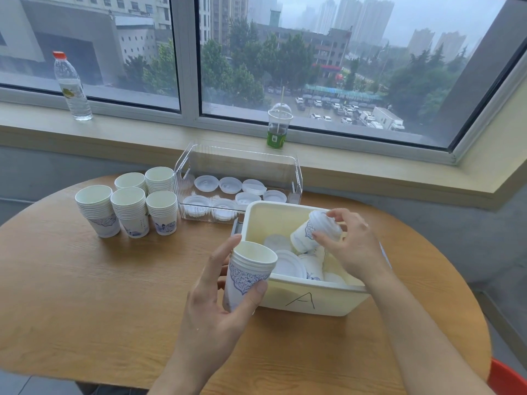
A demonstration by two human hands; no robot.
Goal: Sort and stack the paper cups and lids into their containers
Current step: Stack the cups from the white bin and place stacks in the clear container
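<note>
My left hand [212,303] grips a short stack of blue-patterned paper cups [246,273], upright, just in front of the white bin marked A [302,300]. Over that bin my right hand [352,242] holds a tilted lidded cup [312,233], fingers on its white lid. More cups and loose lids [288,263] lie inside the bin. Several cup stacks [129,208] stand at the table's far left. A clear plastic bin [239,161] behind holds several white lids [228,185].
The round wooden table [99,295] sits under a window sill. On the sill stand a water bottle [71,86] and a clear drink cup with a straw [279,125]. A red chair edge [507,377] shows at the lower right.
</note>
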